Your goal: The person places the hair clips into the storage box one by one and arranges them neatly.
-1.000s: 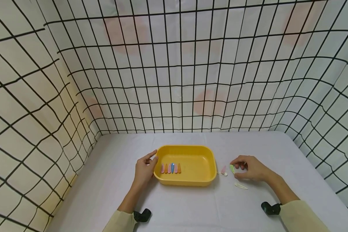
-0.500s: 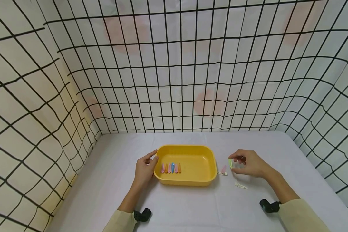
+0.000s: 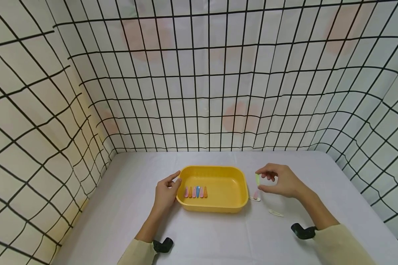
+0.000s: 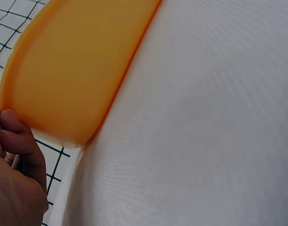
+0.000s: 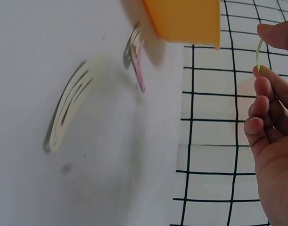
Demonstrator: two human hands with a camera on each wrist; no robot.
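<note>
While the left hand (image 3: 166, 193) held the yellow tray (image 3: 225, 189), the right hand (image 3: 282, 180) bore a pale green snap clip (image 3: 257, 179)

When the scene was inspected, the step in hand was judged to be the transfer of the green clip from the counter (image 3: 215, 235) to the tray. The clip was off the surface, just beyond the tray's right end, near a pink clip (image 3: 256, 194) and a white clip (image 3: 254, 199) that lay together beside the wall. Inside the tray, toward its left end, a row of six snap clips (image 3: 198, 191) in pink, orange and blue lay side by side; the floor to their right was bare. A second pale clip (image 3: 276, 213) lay on the counter nearer the person, apart from the pair.

The next move, in the inspector's judgement, called for a lift over the right rim, a reach to the open end of the row, and alignment with the neighbouring clips before release.

As to pose, the right hand pinched the clip by its ends between thumb and forefinger, the other fingers curled toward the palm; its forearm slanted in from the lower right. The left hand gripped the tray's left rim with thumb and forefinger; how firmly could not be told.
</note>
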